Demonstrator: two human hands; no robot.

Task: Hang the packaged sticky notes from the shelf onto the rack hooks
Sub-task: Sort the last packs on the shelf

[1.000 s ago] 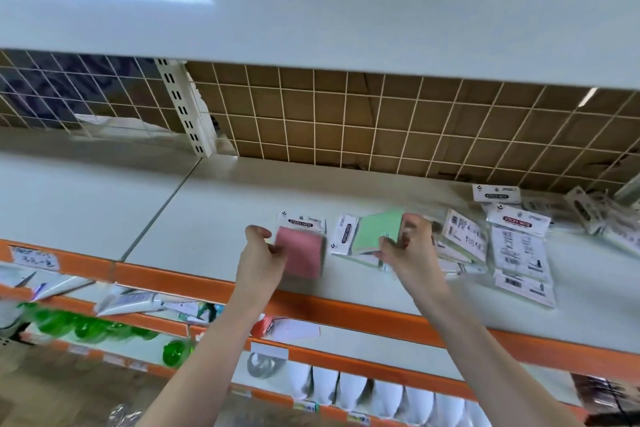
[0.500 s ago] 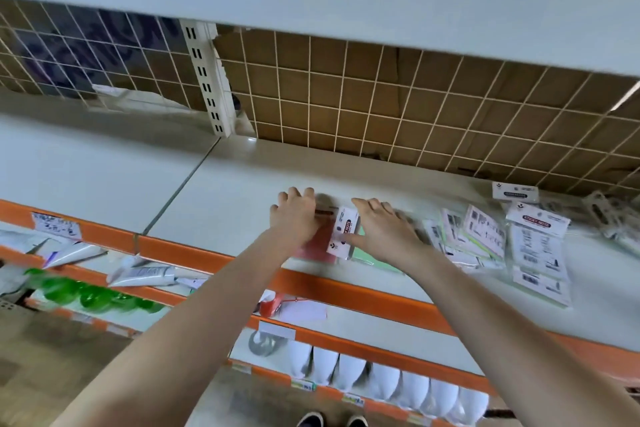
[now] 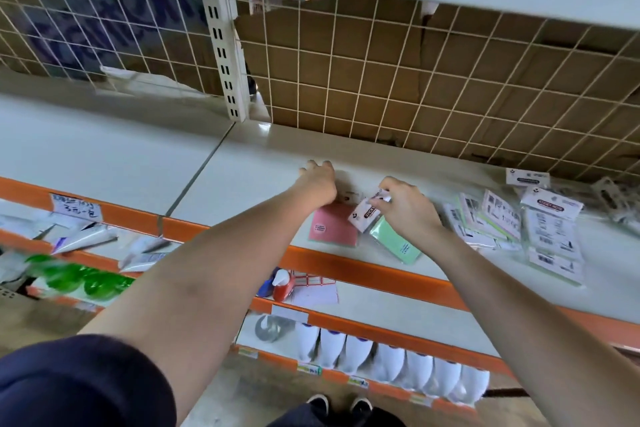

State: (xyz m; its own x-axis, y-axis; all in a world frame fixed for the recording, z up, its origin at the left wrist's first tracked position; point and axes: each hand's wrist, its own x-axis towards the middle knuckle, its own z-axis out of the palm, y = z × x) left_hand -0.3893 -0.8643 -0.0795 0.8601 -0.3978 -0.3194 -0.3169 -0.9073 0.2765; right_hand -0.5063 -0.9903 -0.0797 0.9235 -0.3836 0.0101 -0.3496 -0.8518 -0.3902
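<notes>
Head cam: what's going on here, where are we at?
A person is working at a store shelf, a pack of sticky notes under each hand. The left hand rests on the top of the pink sticky-note pack, which lies flat on the shelf. The right hand pinches the header card of the green sticky-note pack. More packs lie to the right. No rack hooks are in view; nothing is hung yet.
</notes>
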